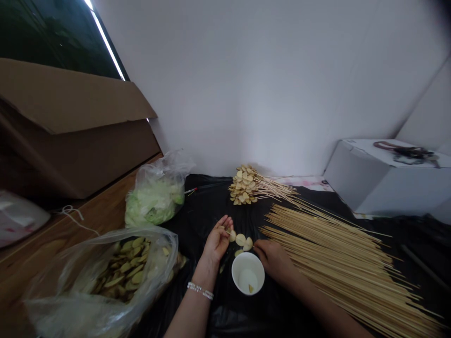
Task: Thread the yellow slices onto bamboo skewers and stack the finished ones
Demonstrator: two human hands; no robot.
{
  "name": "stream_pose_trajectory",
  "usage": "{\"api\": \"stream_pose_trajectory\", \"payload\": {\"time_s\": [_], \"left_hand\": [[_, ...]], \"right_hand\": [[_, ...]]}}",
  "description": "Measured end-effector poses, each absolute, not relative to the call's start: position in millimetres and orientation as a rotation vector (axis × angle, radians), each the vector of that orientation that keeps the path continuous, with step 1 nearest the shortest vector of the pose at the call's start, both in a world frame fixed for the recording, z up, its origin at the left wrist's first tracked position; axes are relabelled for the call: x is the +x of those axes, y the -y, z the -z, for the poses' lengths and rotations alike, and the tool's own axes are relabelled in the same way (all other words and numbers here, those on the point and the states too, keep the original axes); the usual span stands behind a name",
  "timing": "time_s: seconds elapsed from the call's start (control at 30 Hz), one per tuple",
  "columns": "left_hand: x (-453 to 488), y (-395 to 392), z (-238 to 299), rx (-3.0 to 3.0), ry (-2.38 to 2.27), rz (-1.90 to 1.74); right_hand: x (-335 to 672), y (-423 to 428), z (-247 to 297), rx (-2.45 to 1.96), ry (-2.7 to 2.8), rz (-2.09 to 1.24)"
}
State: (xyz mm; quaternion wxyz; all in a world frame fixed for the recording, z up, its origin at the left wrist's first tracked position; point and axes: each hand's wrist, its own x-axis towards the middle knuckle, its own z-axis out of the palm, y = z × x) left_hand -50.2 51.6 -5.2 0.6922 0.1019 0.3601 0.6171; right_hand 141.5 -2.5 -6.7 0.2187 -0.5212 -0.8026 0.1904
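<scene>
My left hand is raised over the black sheet with its fingers curled round a pale potato slice. My right hand is closed in a pinch on a thin bamboo skewer, whose tip carries two or three more slices between the hands. A small white bowl with a scrap of slice in it sits just below both hands. A finished pile of skewered slices lies farther back by the wall.
A wide heap of bare bamboo skewers covers the right. A clear bag of potato slices lies front left, a bag of green leaves behind it. A cardboard box stands left, a white box right.
</scene>
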Motion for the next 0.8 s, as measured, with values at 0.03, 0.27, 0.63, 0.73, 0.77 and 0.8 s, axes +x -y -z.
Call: {"api": "stream_pose_trajectory", "payload": {"time_s": [0.03,0.27,0.63,0.73,0.77,0.8], "left_hand": [[-50.2,-51.5,5.1,0.227,-0.803,-1.379],[-49.6,-51.2,4.8,0.229,-0.797,-1.387],[-49.6,-51.0,3.4,0.218,-0.799,-1.376],[-49.1,-50.8,3.3,0.211,-0.805,-1.377],[-49.8,-50.8,3.1,0.206,-0.805,-1.374],[-51.3,-50.9,2.7,0.2,-0.801,-1.367]], "right_hand": [[141.5,2.9,6.1,-1.446,2.226,-0.519],[140.8,3.2,4.8,-1.461,2.232,-0.503],[141.7,1.3,9.0,-1.437,2.221,-0.508],[140.9,1.0,10.5,-1.428,2.213,-0.505],[140.6,0.9,11.1,-1.425,2.21,-0.506],[140.5,0.8,11.7,-1.424,2.207,-0.507]]}}
